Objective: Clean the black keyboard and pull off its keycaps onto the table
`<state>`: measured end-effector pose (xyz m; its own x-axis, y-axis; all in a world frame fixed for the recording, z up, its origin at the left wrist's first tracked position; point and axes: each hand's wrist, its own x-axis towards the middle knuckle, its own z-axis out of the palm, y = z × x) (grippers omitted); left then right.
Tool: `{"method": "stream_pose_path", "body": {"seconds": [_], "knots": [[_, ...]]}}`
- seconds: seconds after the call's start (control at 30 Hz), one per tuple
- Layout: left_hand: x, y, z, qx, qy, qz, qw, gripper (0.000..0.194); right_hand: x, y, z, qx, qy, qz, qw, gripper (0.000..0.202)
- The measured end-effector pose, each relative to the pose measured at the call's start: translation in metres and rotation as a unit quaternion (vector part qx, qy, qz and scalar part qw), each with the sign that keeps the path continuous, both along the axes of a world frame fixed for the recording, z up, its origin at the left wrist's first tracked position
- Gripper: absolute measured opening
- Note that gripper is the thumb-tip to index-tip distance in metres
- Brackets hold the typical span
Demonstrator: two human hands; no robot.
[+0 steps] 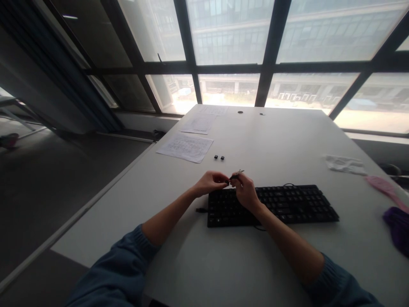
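Note:
Over the upper left edge of a black keyboard (287, 204), my two hands meet at the fingertips. My left hand (211, 183) pinches a small black piece that looks like a keycap (227, 182), partly hidden by the fingers. Between thumb and fingers, my right hand (244, 189) grips a small dark tool (235, 175) with thin pale metal ends; its exact kind is too small to tell. Its dark end points at the piece in my left hand. Beyond my hands, two black keycaps (219, 157) lie side by side on the white table (271, 149).
Printed paper sheets (187, 146) lie at the far left. On the right are a white cloth (345, 164), a pink cloth (381, 185) and a purple cloth (396, 228). A black USB plug (201, 210) sits left of the keyboard. Windows stand behind the table.

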<state>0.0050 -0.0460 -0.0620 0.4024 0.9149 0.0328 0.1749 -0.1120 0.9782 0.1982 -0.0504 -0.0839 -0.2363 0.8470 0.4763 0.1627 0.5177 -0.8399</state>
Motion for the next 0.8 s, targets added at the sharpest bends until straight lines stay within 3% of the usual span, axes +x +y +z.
{"method": "stream_pose_path", "body": {"seconds": [0.13,0.23,0.53,0.63,0.73,0.8], "knots": [[0.016,-0.011,-0.005,0.125,0.029,0.095,0.987,0.024,0.000,0.000,-0.001,0.001,0.007,0.003,1.000,0.011],[0.023,-0.018,-0.006,0.165,0.063,0.137,0.975,0.022,0.000,-0.001,-0.001,0.011,0.002,0.003,1.000,0.012],[0.028,-0.023,0.002,0.212,0.157,0.136,0.955,0.020,-0.001,-0.002,-0.001,0.049,-0.019,0.009,0.999,0.014],[0.021,-0.017,0.004,0.180,0.138,0.089,0.970,0.020,-0.001,-0.002,-0.002,0.041,-0.016,-0.013,0.999,0.014],[0.008,-0.007,0.004,0.064,0.060,0.008,0.996,0.032,-0.002,-0.001,-0.002,0.032,-0.016,-0.022,0.999,0.013],[0.000,-0.001,-0.001,-0.018,0.006,0.013,1.000,0.039,-0.002,-0.002,-0.002,0.028,-0.016,-0.012,0.999,0.013]]}}
